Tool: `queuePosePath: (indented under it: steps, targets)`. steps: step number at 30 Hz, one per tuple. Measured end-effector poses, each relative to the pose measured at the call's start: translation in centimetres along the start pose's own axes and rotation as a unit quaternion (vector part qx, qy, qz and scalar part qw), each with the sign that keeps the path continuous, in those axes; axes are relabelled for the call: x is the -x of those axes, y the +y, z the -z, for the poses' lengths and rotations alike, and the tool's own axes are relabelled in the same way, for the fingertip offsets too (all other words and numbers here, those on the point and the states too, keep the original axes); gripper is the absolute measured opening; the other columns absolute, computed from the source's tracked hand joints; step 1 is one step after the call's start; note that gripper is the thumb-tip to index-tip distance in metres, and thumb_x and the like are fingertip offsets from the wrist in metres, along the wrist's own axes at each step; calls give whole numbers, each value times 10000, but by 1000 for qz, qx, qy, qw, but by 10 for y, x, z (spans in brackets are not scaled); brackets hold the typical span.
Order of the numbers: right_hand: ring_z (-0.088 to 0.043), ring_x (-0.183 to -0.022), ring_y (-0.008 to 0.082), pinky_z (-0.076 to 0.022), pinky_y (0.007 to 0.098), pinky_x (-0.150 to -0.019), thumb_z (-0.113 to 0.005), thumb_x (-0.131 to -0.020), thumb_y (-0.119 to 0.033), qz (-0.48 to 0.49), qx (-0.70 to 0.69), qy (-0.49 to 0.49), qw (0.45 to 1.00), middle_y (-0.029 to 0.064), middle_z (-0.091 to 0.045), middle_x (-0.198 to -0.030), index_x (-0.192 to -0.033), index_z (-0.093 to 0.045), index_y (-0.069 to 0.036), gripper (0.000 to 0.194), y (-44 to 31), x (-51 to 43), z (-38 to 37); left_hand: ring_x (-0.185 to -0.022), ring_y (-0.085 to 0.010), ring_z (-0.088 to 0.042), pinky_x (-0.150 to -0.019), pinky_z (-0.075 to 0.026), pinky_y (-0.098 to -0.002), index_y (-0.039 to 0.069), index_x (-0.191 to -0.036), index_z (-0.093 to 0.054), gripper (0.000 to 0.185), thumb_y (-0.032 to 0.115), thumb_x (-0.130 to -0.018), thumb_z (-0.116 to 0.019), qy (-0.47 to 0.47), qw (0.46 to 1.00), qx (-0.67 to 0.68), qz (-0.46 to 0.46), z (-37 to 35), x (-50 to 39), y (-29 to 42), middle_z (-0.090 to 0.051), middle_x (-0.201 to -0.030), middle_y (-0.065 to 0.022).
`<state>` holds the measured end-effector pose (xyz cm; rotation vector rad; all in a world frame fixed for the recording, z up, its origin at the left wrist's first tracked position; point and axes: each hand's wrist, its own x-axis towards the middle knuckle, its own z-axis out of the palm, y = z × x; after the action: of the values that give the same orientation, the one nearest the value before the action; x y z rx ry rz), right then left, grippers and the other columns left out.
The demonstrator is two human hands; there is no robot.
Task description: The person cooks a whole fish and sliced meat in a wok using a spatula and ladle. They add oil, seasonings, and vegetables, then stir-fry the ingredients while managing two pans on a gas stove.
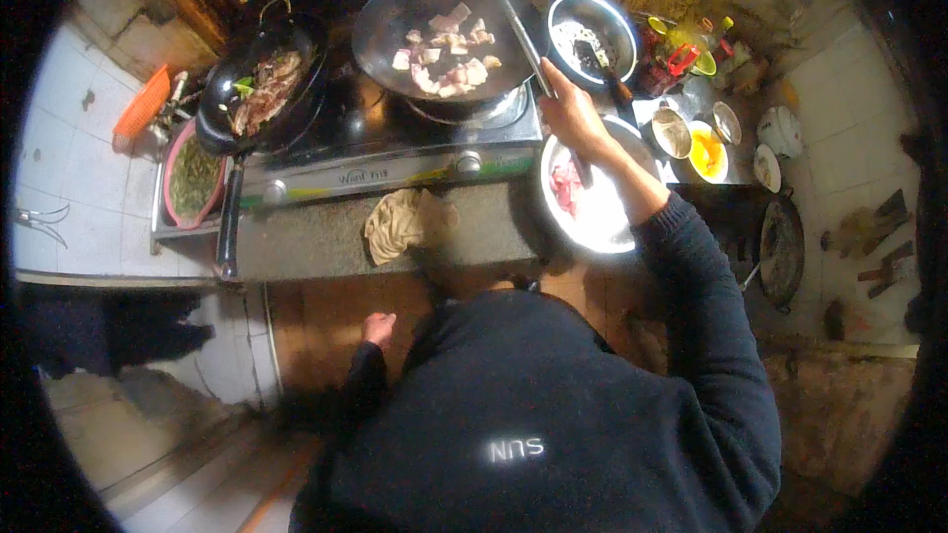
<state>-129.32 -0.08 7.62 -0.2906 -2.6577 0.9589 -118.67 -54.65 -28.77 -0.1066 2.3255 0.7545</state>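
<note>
My right hand (574, 111) is closed around the metal handle of a long cooking utensil (518, 26), whose far end lies at the back rim of a large wok (378, 22). Pale chunks of meat (452, 66) lie spread in the wok, which sits on the right burner of a gas stove (392, 170). Beneath my right forearm is a white basin (600, 226) with raw pink meat (566, 189) at its left side. My left hand (379, 329) hangs low, away from the counter, fingers curled and nothing visible in it.
A black pan (215, 104) with cooked meat stands left, its handle (231, 218) jutting over the counter edge. A pink basin (172, 200) of greens, a crumpled cloth (404, 222), a metal bowl (626, 15) with a spatula, and a bowl of beaten egg (709, 155) are around.
</note>
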Motion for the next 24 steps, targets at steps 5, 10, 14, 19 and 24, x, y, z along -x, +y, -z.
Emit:
queuePosePath:
  steps: [5,10,14,19,24]
  targets:
    - [-484,-559,83,-400,238,-476,-558,-903,-75,-161,-270,-202,928,-1,-531,-712,-1493,-375,-52,617,-30,20,50,-871,-263,-679,-773,-526,-388,-22,-996,-688,435,390,-856,-691,2,995,94,46,-2,-15,-14,-713,-951,-164]
    - [-537,-616,120,-442,270,-511,-546,-897,-43,-107,-133,-98,980,35,-562,-737,-1501,-382,-104,629,-39,8,32,-534,-256,-612,-498,-489,-410,-14,-761,-651,415,388,-863,-662,-152,988,21,17,-12,-2,10,-627,-641,-123]
    - [-618,-670,178,-508,348,-580,-534,-879,-38,-18,-61,-167,984,119,-642,-810,-1526,-343,-162,686,-5,-12,12,-620,-275,-634,-582,-502,-428,-21,-788,-657,435,409,-852,-656,-137,980,115,-85,-4,-6,0,-629,-665,-159]
    - [-681,-758,373,-527,440,-647,-570,-860,-84,3,234,-242,942,219,-680,-851,-1475,-422,-231,650,-51,57,96,-727,-334,-667,-688,-504,-465,-41,-821,-663,417,375,-855,-661,-19,993,103,55,-8,-18,-12,-674,-774,-215]
    - [-690,-816,381,-539,452,-730,-543,-854,-27,45,163,-155,973,240,-681,-976,-1469,-429,-187,646,-37,100,130,-838,-345,-677,-737,-515,-447,-46,-931,-673,410,360,-876,-653,-11,999,-15,49,-8,-15,21,-687,-943,-251]
